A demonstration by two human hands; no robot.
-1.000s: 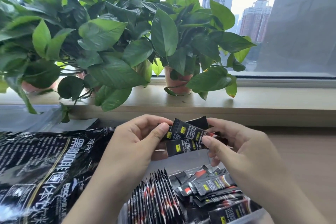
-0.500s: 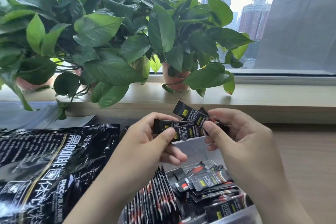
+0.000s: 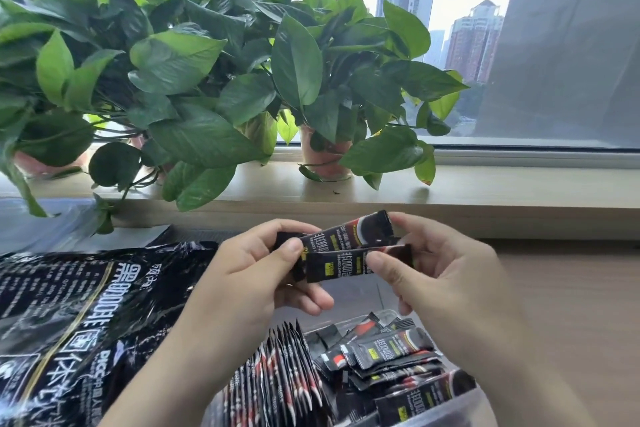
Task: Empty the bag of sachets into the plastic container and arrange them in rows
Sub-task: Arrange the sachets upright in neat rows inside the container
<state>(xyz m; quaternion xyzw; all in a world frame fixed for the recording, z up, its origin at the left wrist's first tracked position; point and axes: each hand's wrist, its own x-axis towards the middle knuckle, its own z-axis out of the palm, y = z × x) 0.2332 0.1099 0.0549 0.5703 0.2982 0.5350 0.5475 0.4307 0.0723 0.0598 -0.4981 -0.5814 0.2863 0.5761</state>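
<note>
Sachets (image 3: 346, 265) are the job at my table (image 3: 571, 305), and they should handle as they look: light, thin foil sticks, slick and crinkly, soft in the middle where the powder shifts and stiffer at the flat crimped ends, which is where I judge them best taken. Largest in view, the glossy black bag (image 3: 79, 315) lies slack and creased at my left, its print catching the daylight; it looks emptied or nearly so, though I cannot see its mouth. Nearer me sits the clear plastic container (image 3: 460, 414), thin-walled and see-through, with a row (image 3: 284, 374) of sachets standing on edge, packed face to face, on its left side and a loose pile (image 3: 391, 354) lying flat and crisscrossed on its right. Above it my left hand (image 3: 249, 274) and right hand (image 3: 446, 274) are raised close together, each pinching one end of the sachets between thumb and fingers, two sticks fanned slightly apart, perhaps a third hidden behind. Squaring their edges before they go in seems the next call; foil this smooth could slide out of a light pinch.
</note>
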